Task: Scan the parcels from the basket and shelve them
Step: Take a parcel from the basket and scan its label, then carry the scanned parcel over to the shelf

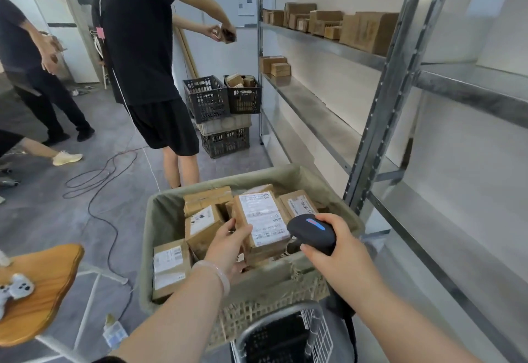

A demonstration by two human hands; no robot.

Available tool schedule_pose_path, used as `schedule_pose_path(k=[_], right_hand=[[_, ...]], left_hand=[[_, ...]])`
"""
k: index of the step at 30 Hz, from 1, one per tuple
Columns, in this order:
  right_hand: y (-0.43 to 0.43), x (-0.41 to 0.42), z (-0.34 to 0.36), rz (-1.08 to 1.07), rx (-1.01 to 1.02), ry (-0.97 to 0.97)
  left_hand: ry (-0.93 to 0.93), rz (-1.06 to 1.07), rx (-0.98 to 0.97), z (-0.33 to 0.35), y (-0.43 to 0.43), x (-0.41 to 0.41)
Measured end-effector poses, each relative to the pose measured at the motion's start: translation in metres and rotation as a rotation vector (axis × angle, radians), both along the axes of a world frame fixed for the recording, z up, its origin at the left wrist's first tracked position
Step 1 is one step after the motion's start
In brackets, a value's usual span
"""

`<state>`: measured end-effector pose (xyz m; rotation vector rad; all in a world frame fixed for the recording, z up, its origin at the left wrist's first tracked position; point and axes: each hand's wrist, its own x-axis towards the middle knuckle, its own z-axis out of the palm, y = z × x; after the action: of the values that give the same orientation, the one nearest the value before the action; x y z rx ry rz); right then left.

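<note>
A cloth-lined wicker basket [285,288] in front of me holds several brown cardboard parcels. My left hand [228,241] grips the lower left edge of one parcel [261,219], whose white shipping label faces up, just above the others. My right hand [334,251] holds a black barcode scanner [311,232] with a blue and red light on top, right beside the parcel's lower right corner. Another labelled parcel [168,268] leans against the basket's left wall.
A metal shelving rack [380,122] runs along the right, with parcels [363,29] on its upper shelves. A person in black [148,48] stands ahead by stacked black crates [223,102]. Cables [100,179] lie on the floor. A wooden chair seat [40,285] is at the left.
</note>
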<state>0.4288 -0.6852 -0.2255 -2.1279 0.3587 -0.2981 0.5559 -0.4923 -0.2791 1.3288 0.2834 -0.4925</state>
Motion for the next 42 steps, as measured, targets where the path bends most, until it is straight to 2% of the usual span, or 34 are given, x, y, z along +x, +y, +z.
schedule_pose_path(k=[7,12,22,27,34,42], right_hand=[[0.029,0.076,-0.015,-0.048,0.046,0.046],[0.038,0.104,-0.024,-0.090,0.030,0.074],[0.042,0.099,-0.026,-0.181,0.059,0.044],[0.027,0.066,-0.017,-0.288,0.065,-0.006],[-0.005,-0.022,0.001,-0.495,0.040,-0.102],[-0.041,-0.193,0.013,-0.792,0.005,-0.106]], left_hand=[[0.077,0.034,0.018,-0.005,0.019,0.073],[0.042,0.012,0.237,-0.008,0.029,0.100],[-0.276,-0.191,0.477,0.005,0.021,0.111],[-0.570,-0.326,0.846,0.024,-0.009,0.094],[-0.863,-0.603,0.704,0.046,-0.089,0.026],[-1.037,-0.929,0.505,0.064,-0.183,-0.139]])
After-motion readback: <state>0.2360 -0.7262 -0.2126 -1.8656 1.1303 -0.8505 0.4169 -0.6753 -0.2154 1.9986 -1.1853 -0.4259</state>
